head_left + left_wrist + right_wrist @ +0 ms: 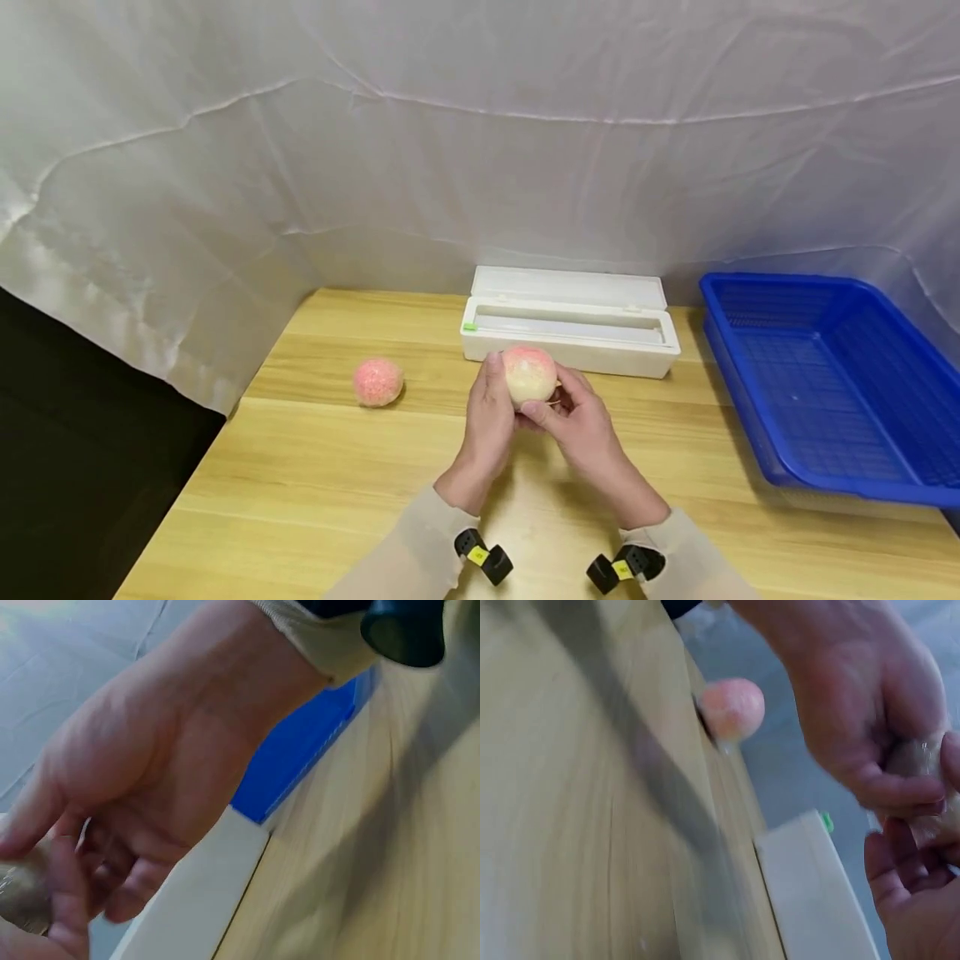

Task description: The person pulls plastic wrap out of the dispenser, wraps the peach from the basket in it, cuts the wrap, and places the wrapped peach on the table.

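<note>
In the head view, a pale yellow and pink peach (529,375) is held up between both hands, in front of the white box. My left hand (487,425) grips its left side, the thumb lying up along it. My right hand (588,429) holds the right side, thumb on the near face and other fingers partly hidden behind. A shiny, wrinkled clear wrap (922,761) shows on the peach in the right wrist view. A second pink peach (378,382) lies on the table to the left, apart from the hands.
Behind the hands stands a long white box (570,354) with its lid (567,287) raised and a small green piece (469,327) at its left end. A blue plastic basket (787,467) sits at the right. Grey cloth (480,167) hangs behind the wooden table (300,500).
</note>
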Demonstrator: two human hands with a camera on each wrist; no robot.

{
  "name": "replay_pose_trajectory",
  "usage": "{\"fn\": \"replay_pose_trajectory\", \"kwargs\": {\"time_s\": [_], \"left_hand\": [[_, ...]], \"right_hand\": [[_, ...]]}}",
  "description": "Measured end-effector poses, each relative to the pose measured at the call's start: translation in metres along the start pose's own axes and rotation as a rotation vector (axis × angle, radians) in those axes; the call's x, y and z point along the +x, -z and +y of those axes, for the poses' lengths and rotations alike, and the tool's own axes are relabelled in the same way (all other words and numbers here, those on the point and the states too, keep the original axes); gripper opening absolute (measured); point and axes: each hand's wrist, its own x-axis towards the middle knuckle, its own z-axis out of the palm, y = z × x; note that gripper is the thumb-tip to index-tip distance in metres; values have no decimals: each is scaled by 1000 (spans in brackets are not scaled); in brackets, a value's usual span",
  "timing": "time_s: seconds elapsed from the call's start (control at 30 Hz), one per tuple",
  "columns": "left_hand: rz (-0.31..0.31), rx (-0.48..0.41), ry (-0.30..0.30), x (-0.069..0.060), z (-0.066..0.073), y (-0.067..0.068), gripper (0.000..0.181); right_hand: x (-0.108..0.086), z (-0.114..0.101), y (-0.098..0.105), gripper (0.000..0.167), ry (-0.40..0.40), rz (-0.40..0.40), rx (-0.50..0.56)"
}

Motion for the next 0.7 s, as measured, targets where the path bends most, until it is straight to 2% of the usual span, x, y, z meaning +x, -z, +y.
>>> {"fn": "replay_pose_trajectory", "kwargs": {"time_s": [0.13, 0.2, 0.33, 0.43, 0.5, 0.53, 0.63, 0.7], "left_hand": [[-124, -4, 107, 4, 8, 10, 54], [-141, -45, 161, 5, 10, 15, 51], [-141, -91, 208, 5, 10, 22, 46], [-187, -64, 230, 5, 7, 27, 47], [-225, 27, 219, 4, 6, 32, 52], [-248, 117, 194, 4, 6, 34, 58], [-306, 425, 77, 5, 5, 37, 81], [-322, 610, -7, 6, 4, 38, 88]], "right_hand": [[7, 5, 16, 75, 63, 7, -103], [11, 5, 25, 78, 75, -33, -105], [14, 3, 36, 75, 13, -117, -37], [14, 2, 41, 71, -37, -117, -13], [15, 3, 43, 66, -40, -120, -26], [15, 3, 43, 64, -38, -123, -35], [15, 7, 43, 59, -32, -144, -71], [15, 11, 42, 59, -29, -167, -97]]}}
